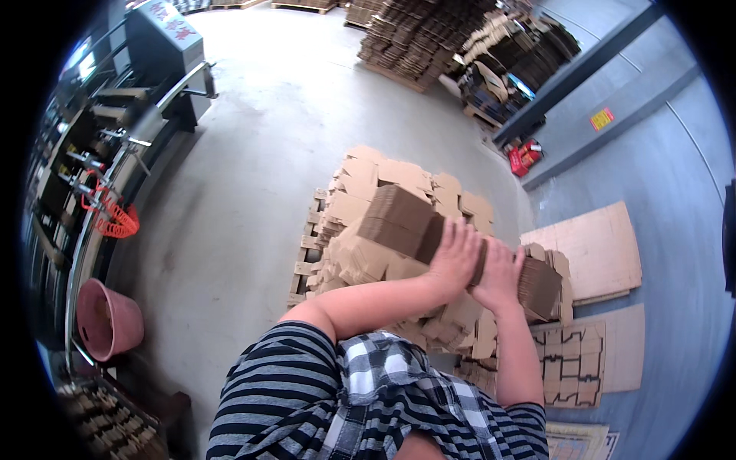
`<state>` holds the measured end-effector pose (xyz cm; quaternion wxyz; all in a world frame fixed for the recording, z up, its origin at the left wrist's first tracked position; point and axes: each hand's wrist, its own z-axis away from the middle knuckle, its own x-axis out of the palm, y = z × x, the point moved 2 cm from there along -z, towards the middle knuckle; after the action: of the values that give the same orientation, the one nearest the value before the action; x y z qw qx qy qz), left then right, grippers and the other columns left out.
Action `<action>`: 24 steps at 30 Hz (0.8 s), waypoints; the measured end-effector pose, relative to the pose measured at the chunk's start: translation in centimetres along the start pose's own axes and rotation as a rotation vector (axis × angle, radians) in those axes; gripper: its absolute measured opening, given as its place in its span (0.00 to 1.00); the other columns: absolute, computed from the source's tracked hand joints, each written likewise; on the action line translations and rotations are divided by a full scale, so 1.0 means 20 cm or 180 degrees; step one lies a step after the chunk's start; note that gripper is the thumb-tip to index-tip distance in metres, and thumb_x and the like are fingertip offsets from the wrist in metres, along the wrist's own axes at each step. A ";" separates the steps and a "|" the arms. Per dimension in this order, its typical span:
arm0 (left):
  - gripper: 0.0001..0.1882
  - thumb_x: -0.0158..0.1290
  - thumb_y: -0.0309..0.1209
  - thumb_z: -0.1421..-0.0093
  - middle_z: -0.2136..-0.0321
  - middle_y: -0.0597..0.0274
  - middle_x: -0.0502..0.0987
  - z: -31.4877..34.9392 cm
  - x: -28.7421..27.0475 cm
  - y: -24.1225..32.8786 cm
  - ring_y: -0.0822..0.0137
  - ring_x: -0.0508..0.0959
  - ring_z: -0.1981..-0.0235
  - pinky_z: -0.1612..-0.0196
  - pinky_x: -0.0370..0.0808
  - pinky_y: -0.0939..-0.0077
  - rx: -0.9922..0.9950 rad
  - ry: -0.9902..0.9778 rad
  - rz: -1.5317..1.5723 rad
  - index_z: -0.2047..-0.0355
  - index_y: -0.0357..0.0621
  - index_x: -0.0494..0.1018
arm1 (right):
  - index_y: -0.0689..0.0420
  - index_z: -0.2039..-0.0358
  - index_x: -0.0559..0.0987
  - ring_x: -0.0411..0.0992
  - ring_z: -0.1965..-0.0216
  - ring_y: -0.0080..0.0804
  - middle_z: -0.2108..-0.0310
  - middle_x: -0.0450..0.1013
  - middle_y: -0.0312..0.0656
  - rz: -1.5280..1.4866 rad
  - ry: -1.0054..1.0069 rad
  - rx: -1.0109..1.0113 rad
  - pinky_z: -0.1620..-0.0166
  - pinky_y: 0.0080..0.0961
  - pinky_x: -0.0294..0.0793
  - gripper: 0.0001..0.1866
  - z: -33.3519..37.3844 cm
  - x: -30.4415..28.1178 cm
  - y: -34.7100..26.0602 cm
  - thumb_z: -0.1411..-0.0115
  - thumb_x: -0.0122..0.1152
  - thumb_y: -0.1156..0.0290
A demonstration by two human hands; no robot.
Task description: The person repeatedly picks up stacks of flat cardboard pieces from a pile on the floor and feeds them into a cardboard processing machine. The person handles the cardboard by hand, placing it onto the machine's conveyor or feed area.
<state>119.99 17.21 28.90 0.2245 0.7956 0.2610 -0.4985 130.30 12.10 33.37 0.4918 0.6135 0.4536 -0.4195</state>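
Note:
A thick stack of dark brown cardboard blanks (395,220) lies slanted across a pile of lighter die-cut cardboard (356,261). My left hand (458,261) grips it near the middle, fingers pointing away from me over its top. Right beside it, my right hand (498,277) holds the same stack closer to its right end, with the fingers curled over. Both thumbs and the underside of the stack are mostly hidden. The lighter pile sits on a wooden pallet (304,268), whose slats show along the left side.
At left runs a long machine (115,153) with orange coiled hoses (116,220); a pink bucket (115,318) stands beside it. Flat cardboard sheets (590,249) and a die-cutting board (571,360) lean at the right wall. Red fire extinguishers (525,157) and tall cardboard stacks (414,38) are farther off.

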 end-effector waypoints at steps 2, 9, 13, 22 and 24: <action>0.33 0.47 0.33 0.45 0.41 0.43 0.59 -0.04 -0.11 0.00 0.40 0.52 0.36 0.35 0.40 0.37 0.0030 0.0934 0.0736 0.38 0.36 0.57 | 0.56 0.41 0.60 0.58 0.39 0.40 0.45 0.62 0.44 0.0103 0.0484 -0.0238 0.35 0.57 0.39 0.44 -0.02 -0.10 0.02 0.59 0.68 0.60; 0.31 0.46 0.31 0.43 0.34 0.49 0.53 0.27 -0.47 -0.04 0.45 0.47 0.32 0.33 0.42 0.45 0.2502 0.2081 0.1902 0.37 0.44 0.58 | 0.60 0.41 0.61 0.61 0.44 0.43 0.46 0.63 0.49 -0.2035 0.2255 0.0100 0.39 0.36 0.57 0.50 -0.11 -0.40 0.19 0.65 0.77 0.69; 0.36 0.51 0.36 0.45 0.34 0.49 0.51 0.42 -0.38 -0.20 0.47 0.46 0.31 0.32 0.42 0.48 0.1706 0.1498 0.1468 0.35 0.48 0.56 | 0.63 0.42 0.64 0.65 0.46 0.40 0.46 0.66 0.46 -0.4207 0.2995 -0.0170 0.42 0.37 0.63 0.40 -0.22 -0.43 0.31 0.58 0.69 0.78; 0.49 0.59 0.42 0.50 0.34 0.49 0.50 1.35 -0.36 -0.54 0.51 0.54 0.34 0.34 0.45 0.45 -0.1448 -0.0156 0.0983 0.32 0.47 0.46 | 0.60 0.44 0.68 0.69 0.48 0.41 0.47 0.69 0.42 -0.8293 0.1681 -0.1072 0.46 0.42 0.72 0.34 -0.50 -0.16 -0.34 0.50 0.66 0.60; 0.51 0.61 0.42 0.51 0.34 0.49 0.51 1.58 -0.39 -0.57 0.52 0.54 0.34 0.34 0.47 0.46 -0.2104 -0.0260 0.0905 0.32 0.47 0.45 | 0.59 0.44 0.67 0.70 0.48 0.41 0.47 0.69 0.41 -0.8723 0.1177 -0.1144 0.46 0.42 0.72 0.35 -0.54 -0.10 -0.57 0.49 0.66 0.57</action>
<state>88.48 4.80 22.26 0.5469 0.6878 0.2857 -0.3824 119.56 23.72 34.57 -0.3008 -0.3388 0.7906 -0.4118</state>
